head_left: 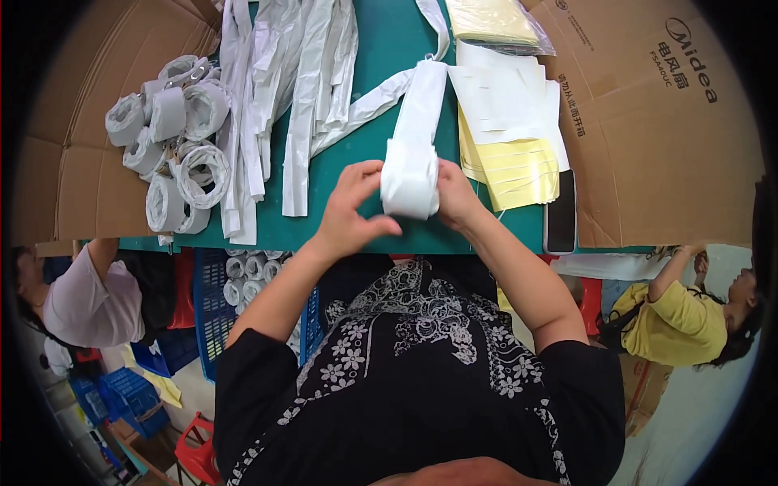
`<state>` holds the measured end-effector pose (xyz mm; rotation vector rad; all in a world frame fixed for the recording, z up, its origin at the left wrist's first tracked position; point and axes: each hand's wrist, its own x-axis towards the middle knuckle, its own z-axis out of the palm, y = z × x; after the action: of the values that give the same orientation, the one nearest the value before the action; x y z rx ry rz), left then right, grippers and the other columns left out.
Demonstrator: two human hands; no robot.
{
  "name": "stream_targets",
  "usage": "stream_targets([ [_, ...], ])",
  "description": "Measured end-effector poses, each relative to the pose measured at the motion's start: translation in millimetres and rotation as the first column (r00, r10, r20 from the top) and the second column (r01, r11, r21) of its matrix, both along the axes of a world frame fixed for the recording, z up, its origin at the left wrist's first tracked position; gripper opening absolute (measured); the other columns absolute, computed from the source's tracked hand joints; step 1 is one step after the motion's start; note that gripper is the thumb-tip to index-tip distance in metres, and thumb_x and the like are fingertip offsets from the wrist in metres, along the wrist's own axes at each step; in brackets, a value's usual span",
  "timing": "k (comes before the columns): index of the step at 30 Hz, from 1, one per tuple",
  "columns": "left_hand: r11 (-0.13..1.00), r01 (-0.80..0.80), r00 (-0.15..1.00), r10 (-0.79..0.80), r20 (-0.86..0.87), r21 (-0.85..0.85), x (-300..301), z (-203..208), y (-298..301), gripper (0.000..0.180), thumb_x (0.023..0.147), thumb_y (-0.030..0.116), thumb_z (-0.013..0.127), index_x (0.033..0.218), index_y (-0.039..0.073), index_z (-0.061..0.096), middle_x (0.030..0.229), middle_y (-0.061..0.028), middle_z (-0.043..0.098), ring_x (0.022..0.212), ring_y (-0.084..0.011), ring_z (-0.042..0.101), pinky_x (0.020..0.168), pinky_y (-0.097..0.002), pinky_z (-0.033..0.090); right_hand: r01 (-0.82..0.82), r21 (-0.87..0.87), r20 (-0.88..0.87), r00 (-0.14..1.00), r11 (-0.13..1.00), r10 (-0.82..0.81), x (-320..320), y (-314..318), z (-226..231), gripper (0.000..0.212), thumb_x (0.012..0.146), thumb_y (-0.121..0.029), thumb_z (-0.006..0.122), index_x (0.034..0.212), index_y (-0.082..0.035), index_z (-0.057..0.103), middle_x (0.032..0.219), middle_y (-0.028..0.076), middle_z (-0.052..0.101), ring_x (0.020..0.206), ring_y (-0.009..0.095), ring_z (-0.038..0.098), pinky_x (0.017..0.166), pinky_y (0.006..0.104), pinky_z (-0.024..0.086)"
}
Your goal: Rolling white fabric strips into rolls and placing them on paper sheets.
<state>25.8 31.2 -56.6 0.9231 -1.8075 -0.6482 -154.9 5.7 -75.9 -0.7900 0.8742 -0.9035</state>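
In front of me is a partly rolled white belt (410, 182) in what looks like crinkled wrapping. Its flat tail runs away from me across the green table (381, 40) to a small metal piece near its far end. My right hand (458, 194) grips the roll from the right, with its fingertips hidden behind it. My left hand (350, 212) is at the roll's left side, fingers curved toward its edge and thumb spread away below. Several finished belt rolls (168, 113) with metal buckles are piled at the left. Long white belts (296, 154) lie flat beside them.
Cardboard boxes (81, 186) (648, 162) flank the table. White and yellow sheets (510, 97), a bagged yellow stack (494, 20) and a phone (560, 215) lie at the right. A blue crate (212, 316) with rolls stands below the table edge. Two people (93, 300) (677, 316) sit nearby.
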Motion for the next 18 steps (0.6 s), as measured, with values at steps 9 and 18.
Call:
stream_targets([
  [9,0.943,0.205,0.968,-0.155,0.2,-0.263,-2.3,-1.0,11.5,0.027,0.065,0.012,0.074,0.088,0.005,0.064,0.094,-0.0073,0.064,0.091,-0.0257,0.057,0.08,-0.0385,0.043,-0.159,-0.068,0.368,0.914,0.985,0.173,-5.1,-8.1,10.1,0.054,0.085,-0.012,0.059,0.133,-0.008,0.035,0.115,0.006,0.053,0.101,0.013,0.056,0.083,0.0283,0.049],
  [18,0.866,0.11,0.932,0.081,-0.353,0.487,-16.1,0.3,22.1,0.022,0.087,0.022,0.06,0.094,0.001,0.064,0.08,-0.0055,0.063,0.068,-0.0193,0.057,0.06,-0.0269,0.044,-0.129,-0.494,-0.104,0.991,0.86,0.088,-12.0,-3.2,2.3,0.051,0.074,0.005,0.066,0.12,-0.007,0.047,0.122,0.009,0.052,0.11,0.018,0.053,0.092,0.0322,0.043],
])
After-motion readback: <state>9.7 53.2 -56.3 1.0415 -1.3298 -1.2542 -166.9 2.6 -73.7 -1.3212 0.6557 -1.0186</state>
